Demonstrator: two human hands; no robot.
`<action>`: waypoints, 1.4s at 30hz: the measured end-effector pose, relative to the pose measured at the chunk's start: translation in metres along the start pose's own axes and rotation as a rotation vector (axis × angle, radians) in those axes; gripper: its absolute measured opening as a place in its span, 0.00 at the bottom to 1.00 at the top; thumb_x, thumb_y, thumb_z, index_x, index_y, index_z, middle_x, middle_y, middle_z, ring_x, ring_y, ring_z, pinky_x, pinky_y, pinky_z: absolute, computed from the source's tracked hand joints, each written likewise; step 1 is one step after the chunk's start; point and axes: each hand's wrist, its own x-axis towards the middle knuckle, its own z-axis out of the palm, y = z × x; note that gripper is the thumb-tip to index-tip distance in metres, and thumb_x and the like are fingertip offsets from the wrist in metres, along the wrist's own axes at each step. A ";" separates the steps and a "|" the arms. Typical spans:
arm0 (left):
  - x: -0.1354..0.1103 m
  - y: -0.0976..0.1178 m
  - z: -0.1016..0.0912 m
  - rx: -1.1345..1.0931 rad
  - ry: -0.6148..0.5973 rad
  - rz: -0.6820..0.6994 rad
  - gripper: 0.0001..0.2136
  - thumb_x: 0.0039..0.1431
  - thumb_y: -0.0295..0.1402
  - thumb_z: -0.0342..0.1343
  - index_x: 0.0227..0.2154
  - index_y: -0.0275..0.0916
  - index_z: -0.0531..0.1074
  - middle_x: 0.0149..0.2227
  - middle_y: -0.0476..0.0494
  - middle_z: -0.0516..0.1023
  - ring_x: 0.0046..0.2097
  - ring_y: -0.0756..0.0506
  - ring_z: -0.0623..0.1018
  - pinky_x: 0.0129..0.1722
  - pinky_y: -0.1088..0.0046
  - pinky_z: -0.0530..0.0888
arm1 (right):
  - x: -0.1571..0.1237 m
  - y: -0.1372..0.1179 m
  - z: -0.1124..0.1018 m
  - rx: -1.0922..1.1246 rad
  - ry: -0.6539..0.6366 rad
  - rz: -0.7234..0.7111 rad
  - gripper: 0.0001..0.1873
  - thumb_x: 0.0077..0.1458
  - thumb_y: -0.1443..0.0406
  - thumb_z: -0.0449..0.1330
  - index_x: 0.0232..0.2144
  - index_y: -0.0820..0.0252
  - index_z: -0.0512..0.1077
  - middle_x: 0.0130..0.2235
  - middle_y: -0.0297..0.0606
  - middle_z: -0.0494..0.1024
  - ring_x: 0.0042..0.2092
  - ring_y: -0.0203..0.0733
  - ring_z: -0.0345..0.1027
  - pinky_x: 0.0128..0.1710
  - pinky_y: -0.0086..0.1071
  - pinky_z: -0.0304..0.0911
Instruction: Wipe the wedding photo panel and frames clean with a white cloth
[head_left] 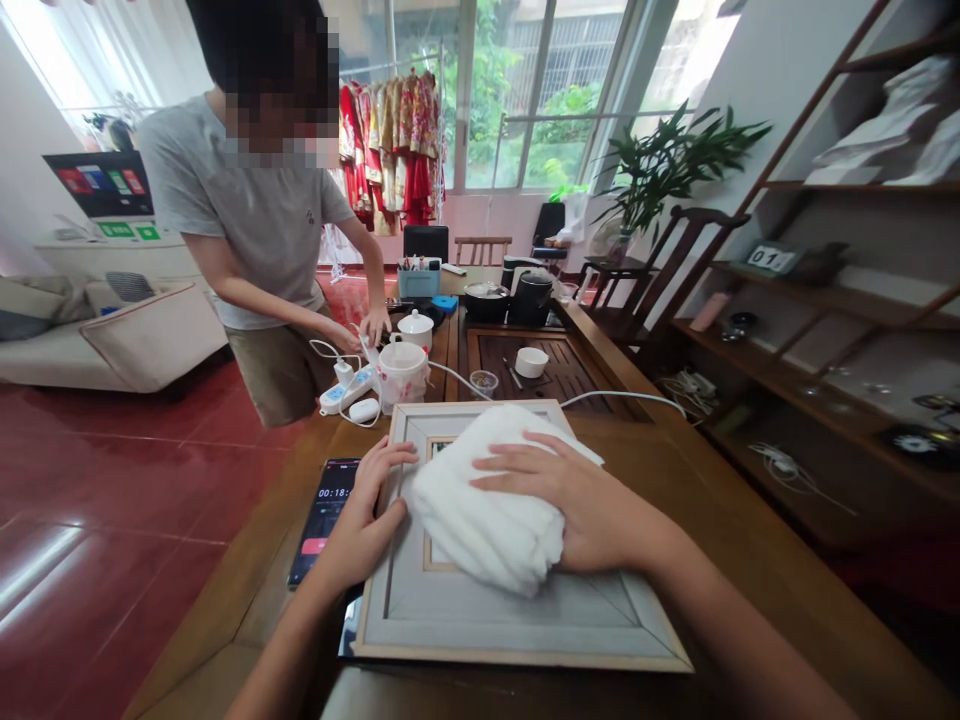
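A pale framed picture lies flat on the wooden table in front of me. A folded white towel rests on its glass. My right hand lies flat on top of the towel, fingers stretched out and pointing left. My left hand holds the frame's left edge, fingers curled over the rim and thumb against the towel's side. A phone showing a timer lies on the table just left of that hand.
Another person in a grey shirt stands at the table's far left, hands at a power strip and white cables. A white cup, teapots and a small bowl sit on the tea tray beyond. Shelves line the right.
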 end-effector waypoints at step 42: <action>0.002 0.006 0.003 -0.037 0.003 -0.024 0.19 0.58 0.26 0.48 0.52 0.44 0.65 0.61 0.42 0.64 0.68 0.37 0.52 0.65 0.46 0.50 | -0.010 0.016 -0.004 -0.101 0.145 0.142 0.37 0.43 0.64 0.60 0.59 0.45 0.64 0.62 0.36 0.66 0.63 0.55 0.56 0.62 0.56 0.41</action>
